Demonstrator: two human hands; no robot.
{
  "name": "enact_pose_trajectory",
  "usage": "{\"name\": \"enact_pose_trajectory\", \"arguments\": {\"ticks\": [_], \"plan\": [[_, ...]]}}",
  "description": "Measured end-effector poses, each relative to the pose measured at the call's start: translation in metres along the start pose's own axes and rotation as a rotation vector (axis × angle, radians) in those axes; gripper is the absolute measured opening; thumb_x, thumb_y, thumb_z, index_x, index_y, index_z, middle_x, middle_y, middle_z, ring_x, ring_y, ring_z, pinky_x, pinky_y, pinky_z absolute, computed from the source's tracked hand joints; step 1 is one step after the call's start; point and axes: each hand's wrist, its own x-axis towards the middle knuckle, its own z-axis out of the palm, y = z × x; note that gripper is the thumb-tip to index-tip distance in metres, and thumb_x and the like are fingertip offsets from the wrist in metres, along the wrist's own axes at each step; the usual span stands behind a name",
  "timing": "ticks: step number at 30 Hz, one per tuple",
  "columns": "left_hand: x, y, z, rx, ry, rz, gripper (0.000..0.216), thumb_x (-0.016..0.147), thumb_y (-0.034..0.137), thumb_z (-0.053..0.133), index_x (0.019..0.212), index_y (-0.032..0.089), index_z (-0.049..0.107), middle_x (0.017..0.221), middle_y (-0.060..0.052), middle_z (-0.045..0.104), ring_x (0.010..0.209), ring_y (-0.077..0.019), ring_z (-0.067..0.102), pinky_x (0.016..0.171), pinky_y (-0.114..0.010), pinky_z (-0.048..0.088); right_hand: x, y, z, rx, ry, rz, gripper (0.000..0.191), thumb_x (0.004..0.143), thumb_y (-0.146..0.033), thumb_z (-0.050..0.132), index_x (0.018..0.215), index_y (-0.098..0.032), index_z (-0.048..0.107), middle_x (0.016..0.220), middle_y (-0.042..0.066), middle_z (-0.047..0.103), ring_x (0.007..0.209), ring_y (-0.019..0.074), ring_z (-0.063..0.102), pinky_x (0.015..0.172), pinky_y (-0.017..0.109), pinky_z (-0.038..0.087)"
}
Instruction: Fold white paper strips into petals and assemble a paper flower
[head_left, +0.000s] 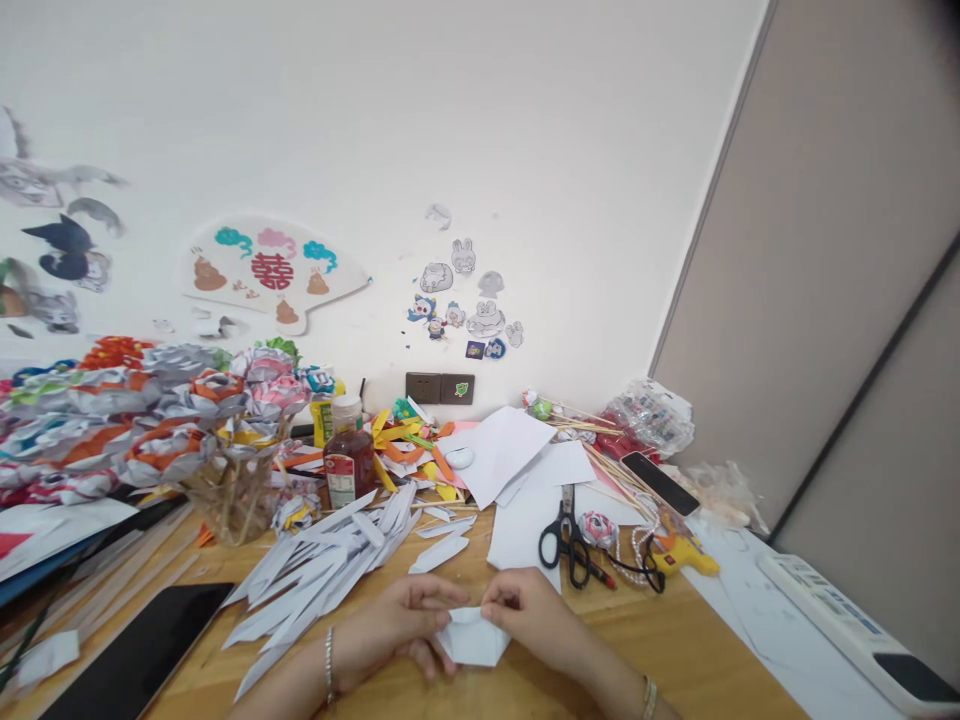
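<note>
A small folded piece of white paper (pixel 474 645) is held between my two hands, low over the front of the wooden table. My left hand (pixel 401 625) grips its left side, thumb on top and fingers partly behind and beneath. With thumb and fingertips, my right hand (pixel 529 615) pinches the upper right corner. Just beyond the hands lie loose folded white paper strips (pixel 442 551), and a larger heap of white paper strips (pixel 330 565) spreads to the left.
Black scissors (pixel 566 540), a red marker (pixel 600 572) and a yellow glue gun (pixel 682 553) lie to the right. A bottle (pixel 348 460) and paper flowers (pixel 172 440) stand at back left. A black tablet (pixel 142 650) lies front left; a phone (pixel 660 483) rests back right.
</note>
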Motion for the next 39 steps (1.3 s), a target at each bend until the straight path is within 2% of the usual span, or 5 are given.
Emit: {"name": "enact_pose_trajectory", "arguments": {"ticks": [19,23,28,34,39], "plan": [[0.003,-0.003,0.007,0.1,0.114,-0.004,0.044,0.056,0.048,0.072,0.08,0.014,0.057,0.066,-0.006,0.072,0.058,-0.0199,0.067,0.054,-0.029,0.05,-0.001,0.002,-0.001,-0.047,-0.027,-0.032,0.012,0.071,-0.015,0.055,0.069,-0.013,0.067,0.056,-0.004,0.053,0.055,0.0093,0.043,0.05,0.018,0.031],[0.002,-0.001,0.009,0.084,0.143,-0.008,0.042,0.055,0.045,0.072,0.08,0.014,0.057,0.067,-0.006,0.072,0.057,-0.0196,0.068,0.054,-0.028,0.049,-0.001,0.001,-0.001,-0.06,-0.025,-0.027,0.012,0.071,-0.015,0.055,0.069,-0.014,0.067,0.056,-0.003,0.054,0.055,0.0096,0.043,0.05,0.018,0.031],[-0.002,0.006,0.01,0.084,0.089,-0.042,0.039,0.061,0.036,0.07,0.09,0.012,0.06,0.068,-0.007,0.072,0.058,-0.019,0.067,0.056,-0.027,0.05,0.0,-0.001,0.001,-0.085,-0.016,-0.02,0.013,0.07,-0.013,0.055,0.068,-0.014,0.068,0.056,-0.003,0.055,0.053,0.0094,0.043,0.05,0.018,0.031],[0.0,0.007,0.014,0.186,0.087,-0.046,0.043,0.061,0.054,0.067,0.067,0.012,0.064,0.06,-0.006,0.069,0.054,-0.0175,0.063,0.05,-0.025,0.045,-0.003,-0.006,0.002,-0.145,-0.034,-0.041,0.012,0.069,-0.012,0.055,0.068,-0.014,0.067,0.056,-0.004,0.054,0.054,0.0093,0.043,0.05,0.018,0.031],[0.002,0.004,0.016,0.2,0.118,-0.07,0.046,0.054,0.057,0.07,0.067,0.013,0.063,0.062,-0.005,0.07,0.054,-0.0181,0.063,0.051,-0.027,0.045,-0.004,-0.006,0.002,-0.183,-0.047,-0.061,0.012,0.07,-0.012,0.055,0.07,-0.014,0.067,0.057,-0.003,0.056,0.054,0.0095,0.044,0.05,0.018,0.031]]}}
